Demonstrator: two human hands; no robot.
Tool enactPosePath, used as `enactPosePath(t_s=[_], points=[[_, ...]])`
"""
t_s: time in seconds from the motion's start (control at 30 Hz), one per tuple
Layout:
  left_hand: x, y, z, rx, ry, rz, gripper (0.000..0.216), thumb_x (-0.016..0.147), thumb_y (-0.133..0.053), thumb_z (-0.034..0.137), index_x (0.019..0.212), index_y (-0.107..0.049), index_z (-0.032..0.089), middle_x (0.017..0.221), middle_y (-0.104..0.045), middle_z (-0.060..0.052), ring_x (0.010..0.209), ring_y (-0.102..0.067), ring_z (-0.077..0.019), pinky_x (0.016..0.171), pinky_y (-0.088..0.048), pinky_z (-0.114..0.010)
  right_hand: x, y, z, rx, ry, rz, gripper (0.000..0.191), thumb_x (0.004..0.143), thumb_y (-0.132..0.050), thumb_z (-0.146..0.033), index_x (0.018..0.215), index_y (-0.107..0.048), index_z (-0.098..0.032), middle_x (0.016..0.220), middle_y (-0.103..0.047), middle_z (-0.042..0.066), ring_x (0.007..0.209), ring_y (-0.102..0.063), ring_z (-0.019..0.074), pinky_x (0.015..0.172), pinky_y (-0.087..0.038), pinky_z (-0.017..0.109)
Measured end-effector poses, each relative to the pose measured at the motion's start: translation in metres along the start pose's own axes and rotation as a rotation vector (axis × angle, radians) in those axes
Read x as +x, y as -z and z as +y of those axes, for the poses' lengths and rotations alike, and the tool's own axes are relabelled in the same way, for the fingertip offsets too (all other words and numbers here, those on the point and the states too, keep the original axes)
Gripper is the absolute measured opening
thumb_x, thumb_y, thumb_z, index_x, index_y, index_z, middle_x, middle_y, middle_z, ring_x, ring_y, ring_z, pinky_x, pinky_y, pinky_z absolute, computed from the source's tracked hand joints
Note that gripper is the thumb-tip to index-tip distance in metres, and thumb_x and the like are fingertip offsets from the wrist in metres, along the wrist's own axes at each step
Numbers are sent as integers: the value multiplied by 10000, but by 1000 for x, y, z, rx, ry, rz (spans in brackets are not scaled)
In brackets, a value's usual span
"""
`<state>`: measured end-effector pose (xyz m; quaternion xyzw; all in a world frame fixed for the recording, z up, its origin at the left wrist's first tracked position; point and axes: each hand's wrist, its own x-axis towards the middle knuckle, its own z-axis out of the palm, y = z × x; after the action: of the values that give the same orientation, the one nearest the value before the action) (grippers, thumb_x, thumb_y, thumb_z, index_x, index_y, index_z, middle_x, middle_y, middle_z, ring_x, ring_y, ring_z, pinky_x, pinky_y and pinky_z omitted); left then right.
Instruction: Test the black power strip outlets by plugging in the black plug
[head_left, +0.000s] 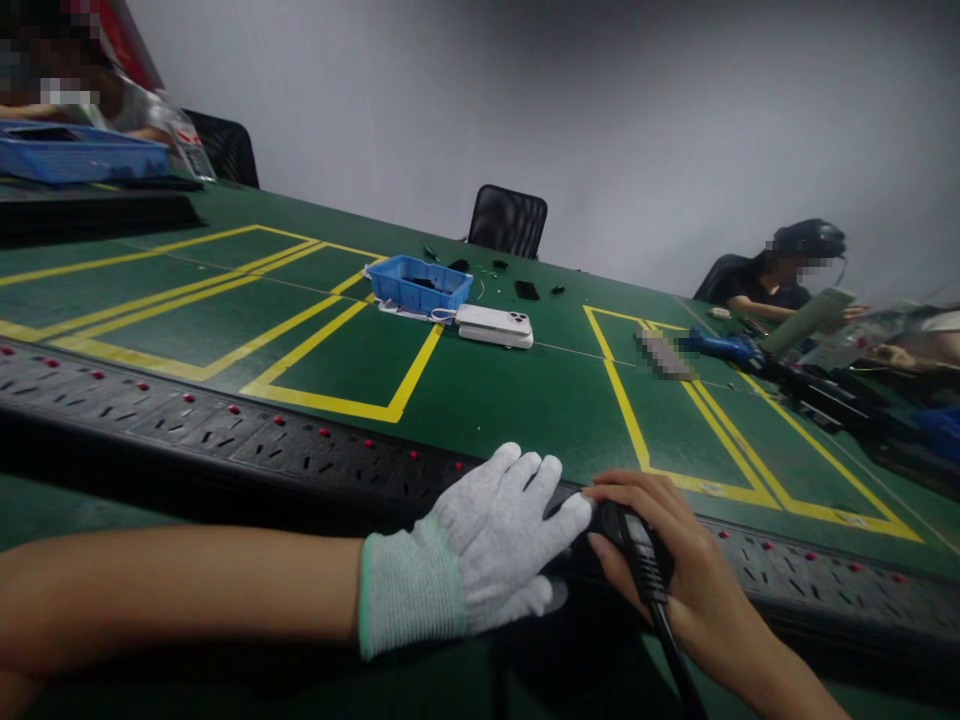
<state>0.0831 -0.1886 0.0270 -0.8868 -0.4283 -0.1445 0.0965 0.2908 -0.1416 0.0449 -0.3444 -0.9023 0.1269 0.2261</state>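
My left hand (506, 535) wears a white knit glove with a green-edged cuff. It lies with fingers stretched out across the long black power strip (300, 450) at the table's near edge. Just right of it, my bare right hand (675, 550) is closed around a black power plug (637, 540), whose thick cord (671, 650) runs down towards me. The plug is at the strip, beside my gloved fingertips; its prongs are hidden, so I cannot tell how far it sits in a socket.
Yellow tape outlines (322, 400) mark the green table (510, 400). Farther back are a blue basket (420, 285), a white phone (491, 322) and small black parts. Two people (780, 290) sit at the far sides. A bottle (187, 145) and a second blue basket (82, 155) stand left.
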Motion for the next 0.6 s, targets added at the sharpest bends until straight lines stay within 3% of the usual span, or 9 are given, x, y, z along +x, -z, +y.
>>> enactPosePath(t_s=[0.3,0.6], points=[[2,6,-1,-15,6,-29,533,832,-484,444,1256,-403,131,1262,-471,-215,1139,-467,-327,979,-317,-506,1,-1,0,15,-6,2,234,805,-557,-228,1038,-567,-224,1061,-588,79,987,-560,222,829,-484,391],[-1,-9,-1,-26,-4,8,573,827,-477,464,1294,-364,151,1302,-431,-196,1193,-407,-326,1008,-278,-511,1,-2,1,32,5,4,219,804,-550,-209,1022,-562,-222,1038,-593,78,969,-562,220,821,-479,385]])
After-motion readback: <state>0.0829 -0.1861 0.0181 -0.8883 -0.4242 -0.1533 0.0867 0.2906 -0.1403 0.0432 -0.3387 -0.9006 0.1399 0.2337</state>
